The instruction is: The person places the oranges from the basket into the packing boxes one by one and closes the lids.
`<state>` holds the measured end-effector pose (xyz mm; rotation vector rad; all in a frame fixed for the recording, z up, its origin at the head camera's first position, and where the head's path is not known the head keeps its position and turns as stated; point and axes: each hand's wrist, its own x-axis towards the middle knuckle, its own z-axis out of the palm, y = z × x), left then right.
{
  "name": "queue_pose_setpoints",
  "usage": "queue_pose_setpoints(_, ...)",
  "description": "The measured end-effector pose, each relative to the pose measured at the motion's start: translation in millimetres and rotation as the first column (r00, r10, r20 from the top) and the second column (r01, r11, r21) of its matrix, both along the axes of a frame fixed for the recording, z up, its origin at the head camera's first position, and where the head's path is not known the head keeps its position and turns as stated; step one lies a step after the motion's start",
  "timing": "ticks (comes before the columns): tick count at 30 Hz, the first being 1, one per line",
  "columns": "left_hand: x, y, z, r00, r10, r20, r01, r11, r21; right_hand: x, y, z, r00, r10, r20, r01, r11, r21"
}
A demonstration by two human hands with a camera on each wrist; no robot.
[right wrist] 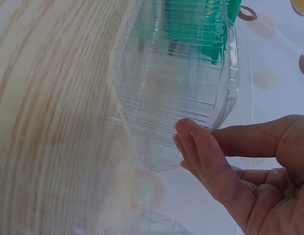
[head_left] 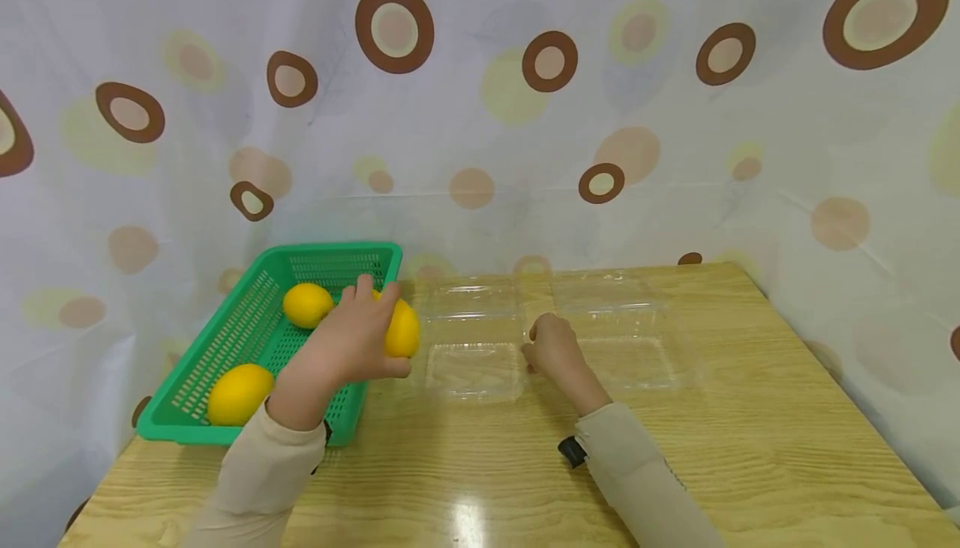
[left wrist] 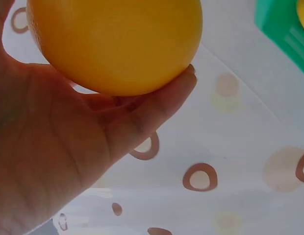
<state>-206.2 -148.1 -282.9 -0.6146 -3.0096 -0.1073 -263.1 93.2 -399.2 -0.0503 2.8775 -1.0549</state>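
- Left hand (head_left: 348, 340): thumb and fingers grip a smooth, yellow, rounded fruit (head_left: 405, 330), held up at the right edge of the green plastic lattice basket (head_left: 172, 433).
- Right hand (head_left: 555, 350): thumb and fingers pinch the rim of the left clear plastic container (head_left: 474, 369).
- Second clear plastic container (head_left: 630, 356): just right, partly hidden by the right hand.
- Basket: two yellow oval fruits (head_left: 240, 395) inside; the left arm blocks its front right part.
- Pale wood-grain table (head_left: 465, 473) beneath; white spotted curtain (head_left: 465, 115) behind.
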Motion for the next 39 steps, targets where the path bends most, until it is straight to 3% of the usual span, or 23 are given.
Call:
queue_pose_setpoints(5, -1.6, 26.7, -1.6, 0.998, -0.059, -0.033, 0.06, 0.997, 0.049, -1.4, -0.1, -0.1, 1.0, -0.004, 0.005, 0.004, 1.0, -0.008)
queue_pose_setpoints(11, -9.4, 55.5, -10.9, 0.991, -0.113, -0.073, 0.118, 0.99, 0.076, -1.3, -0.4, -2.0, 0.999, -0.006, -0.033, 0.006, 1.0, 0.009)
queue_pose_setpoints(19, -29.9, 74.4, -36.0, 0.99, -0.135, -0.047, 0.137, 0.99, 0.041, -0.2, -1.5, 0.4, 0.999, -0.02, -0.037, 0.02, 1.0, -0.005)
queue_pose_setpoints(27, -47.6, 79.4, -63.1, 0.991, -0.118, 0.068, 0.115, 0.993, 0.033, -0.4, -2.6, 1.4, 1.0, -0.017, -0.018, 0.017, 1.0, -0.013)
queue_pose_setpoints(36, -67.8, 86.7, -90.9, 0.969, -0.117, 0.218, 0.116, 0.993, 0.017, -1.3, -2.2, 0.6, 1.0, -0.023, -0.001, 0.023, 1.0, -0.001)
queue_pose_setpoints(39, -72.2, 89.0, -97.9, 0.964, -0.12, 0.238, 0.123, 0.992, 0.003, -1.0, -1.4, 1.0, 1.0, -0.021, 0.003, 0.021, 1.0, 0.005)
